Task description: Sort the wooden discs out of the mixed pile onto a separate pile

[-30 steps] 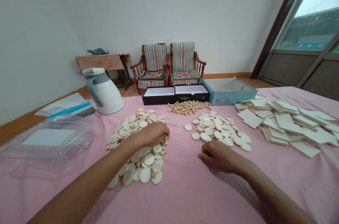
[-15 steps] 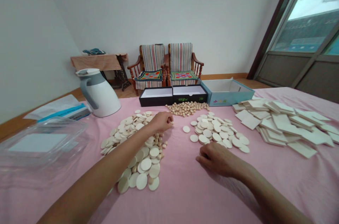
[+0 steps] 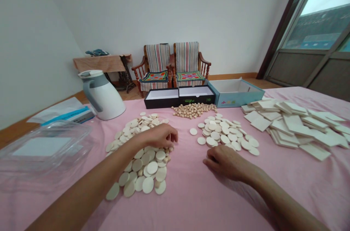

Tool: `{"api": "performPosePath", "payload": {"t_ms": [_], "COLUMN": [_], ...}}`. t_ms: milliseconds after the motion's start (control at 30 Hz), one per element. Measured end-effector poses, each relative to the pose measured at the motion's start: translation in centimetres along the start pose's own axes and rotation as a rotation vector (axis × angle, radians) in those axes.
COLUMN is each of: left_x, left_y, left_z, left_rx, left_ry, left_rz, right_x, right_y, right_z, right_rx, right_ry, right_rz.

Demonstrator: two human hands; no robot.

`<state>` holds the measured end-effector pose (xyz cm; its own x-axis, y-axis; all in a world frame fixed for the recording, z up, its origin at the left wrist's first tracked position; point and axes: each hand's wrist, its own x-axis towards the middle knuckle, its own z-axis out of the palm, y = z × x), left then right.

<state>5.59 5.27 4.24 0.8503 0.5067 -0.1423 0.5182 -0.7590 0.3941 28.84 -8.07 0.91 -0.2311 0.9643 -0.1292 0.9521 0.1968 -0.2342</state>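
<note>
My left hand (image 3: 163,136) is over the right edge of the left pile of round wooden discs (image 3: 147,168). Its fingers bend downward, apart from each other, above small wooden beads (image 3: 167,159) mixed in among the discs. Nothing shows between those fingers. My right hand (image 3: 226,161) rests on the pink cloth, fingers curled in, just in front of the smaller pile of round wooden discs (image 3: 224,139). Whatever lies under its curled fingers is hidden. A single disc (image 3: 193,131) lies apart, left of that smaller pile.
Small wooden beads (image 3: 193,110) are heaped before two black boxes (image 3: 161,104) and a light-blue box (image 3: 239,100). Square wooden pieces (image 3: 295,127) are piled at right. On the left are a white jug (image 3: 106,98), a blue package (image 3: 68,116) and a clear plastic container (image 3: 79,134).
My left hand has moved down and slightly left, from the gap between the piles back over the left pile's edge, and its fingers have loosened. My right hand stays in place.
</note>
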Motion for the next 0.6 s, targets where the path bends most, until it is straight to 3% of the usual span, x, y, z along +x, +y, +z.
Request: {"api": "performPosePath", "payload": {"t_ms": [333, 600], "left_x": [0.2, 2.8], "left_y": [1.0, 0.8], "left_z": [1.6, 1.3], "left_rx": [0.231, 0.173], "left_ry": [0.036, 0.243], "left_rz": [0.001, -0.093], "right_x": [0.1, 0.0], "right_y": [0.1, 0.1], "right_z": [0.2, 0.3], "right_rx": [-0.006, -0.007], "right_ry": [0.013, 0.010], "right_rz": [0.003, 0.004]}}
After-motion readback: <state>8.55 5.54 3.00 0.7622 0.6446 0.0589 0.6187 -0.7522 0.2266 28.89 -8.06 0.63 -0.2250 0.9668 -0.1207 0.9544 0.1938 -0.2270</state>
